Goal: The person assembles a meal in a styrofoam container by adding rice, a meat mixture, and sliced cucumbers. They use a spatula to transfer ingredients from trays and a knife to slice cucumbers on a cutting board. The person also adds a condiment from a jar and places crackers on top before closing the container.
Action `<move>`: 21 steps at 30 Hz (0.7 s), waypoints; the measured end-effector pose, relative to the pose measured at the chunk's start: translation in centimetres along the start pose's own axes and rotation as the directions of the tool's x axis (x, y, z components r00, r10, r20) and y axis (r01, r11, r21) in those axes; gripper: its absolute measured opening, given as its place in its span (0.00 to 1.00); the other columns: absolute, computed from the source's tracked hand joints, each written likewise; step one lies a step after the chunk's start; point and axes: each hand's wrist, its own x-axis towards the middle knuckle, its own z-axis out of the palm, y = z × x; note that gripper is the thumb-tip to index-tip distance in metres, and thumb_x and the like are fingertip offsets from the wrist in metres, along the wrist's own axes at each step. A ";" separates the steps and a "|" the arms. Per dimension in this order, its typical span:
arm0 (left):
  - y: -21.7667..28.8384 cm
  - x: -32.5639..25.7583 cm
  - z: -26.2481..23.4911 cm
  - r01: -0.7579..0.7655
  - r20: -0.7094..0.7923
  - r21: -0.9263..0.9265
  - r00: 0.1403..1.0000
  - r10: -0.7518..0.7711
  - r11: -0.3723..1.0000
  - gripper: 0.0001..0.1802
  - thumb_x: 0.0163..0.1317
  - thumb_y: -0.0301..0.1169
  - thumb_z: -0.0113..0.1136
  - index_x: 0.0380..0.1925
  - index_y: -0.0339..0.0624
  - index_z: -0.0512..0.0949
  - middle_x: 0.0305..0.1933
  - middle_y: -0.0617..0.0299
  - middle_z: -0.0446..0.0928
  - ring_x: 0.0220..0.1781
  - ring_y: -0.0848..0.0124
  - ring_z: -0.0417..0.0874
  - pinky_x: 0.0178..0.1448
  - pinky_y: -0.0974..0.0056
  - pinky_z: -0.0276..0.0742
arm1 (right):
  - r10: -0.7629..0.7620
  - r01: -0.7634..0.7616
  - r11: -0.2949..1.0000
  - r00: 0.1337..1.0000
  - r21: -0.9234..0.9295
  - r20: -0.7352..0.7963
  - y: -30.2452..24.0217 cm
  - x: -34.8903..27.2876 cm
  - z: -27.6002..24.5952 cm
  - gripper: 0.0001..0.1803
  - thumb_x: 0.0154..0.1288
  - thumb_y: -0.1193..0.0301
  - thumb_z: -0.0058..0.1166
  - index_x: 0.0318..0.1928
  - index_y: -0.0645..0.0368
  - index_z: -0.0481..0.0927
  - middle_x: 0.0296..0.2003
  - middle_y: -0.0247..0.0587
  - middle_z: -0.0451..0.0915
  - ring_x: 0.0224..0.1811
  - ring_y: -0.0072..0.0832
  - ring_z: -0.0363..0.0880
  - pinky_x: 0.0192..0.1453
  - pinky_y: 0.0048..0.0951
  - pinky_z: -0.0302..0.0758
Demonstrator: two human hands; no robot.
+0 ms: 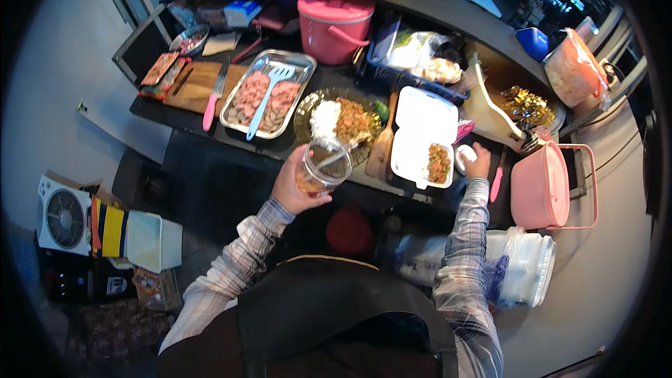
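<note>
While the jar (326,180) is open, the box (420,119) holds food but is not shut

The left hand (290,190) grasps the jar, left of the box and nearer the body; a pale utensil (333,158) slants into it. The right hand (479,162) is just right of the box, its fingers at the edge of a white lid (463,159); whether they grip it or merely touch it, I cannot tell.

Mince (439,162) lies in the near right part of the box, so that portion looks done. The top is folded back, so closing is not yet done. Whether anything from the jar has gone in cannot be told. Left of the box, past a wooden spatula (380,151), the plate (306,106) already carries rice (324,123) and more mince. Farther left of the box, a tray (308,63) of pink meat (248,96) has a blue turner (263,100) across it, both hands away from it. Right of the box, beyond the lid, lies a knife (497,183).
</note>
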 end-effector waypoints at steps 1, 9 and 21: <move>-0.3 -0.1 -0.2 0.001 -0.015 0.028 1.000 0.000 1.000 0.57 0.28 0.32 0.79 0.59 0.35 0.54 0.57 0.53 0.62 0.62 0.63 0.64 0.65 0.61 0.61 | -0.108 0.124 0.985 0.986 0.123 -0.130 0.2 -0.3 -0.5 0.26 0.48 0.63 0.63 0.50 0.54 0.75 0.48 0.45 0.73 0.53 0.38 0.70 0.54 0.38 0.69; -1.3 1.2 -3.2 -0.197 -0.013 0.287 0.978 0.209 0.938 0.55 0.25 0.37 0.78 0.58 0.43 0.57 0.55 0.52 0.65 0.56 0.56 0.69 0.60 0.57 0.65 | -0.636 0.424 0.555 0.771 0.716 0.036 -27.7 -10.4 -9.0 0.11 0.53 0.74 0.57 0.40 0.56 0.80 0.41 0.43 0.74 0.45 0.35 0.73 0.48 0.30 0.70; -3.5 2.9 -7.3 -0.449 -0.095 -0.051 0.891 0.443 0.892 0.52 0.29 0.32 0.78 0.57 0.48 0.56 0.57 0.49 0.63 0.56 0.57 0.69 0.57 0.54 0.71 | -0.694 0.690 0.709 0.719 0.147 -0.030 -37.3 -14.5 -8.2 0.05 0.48 0.71 0.53 0.25 0.57 0.73 0.30 0.40 0.69 0.33 0.34 0.73 0.31 0.29 0.73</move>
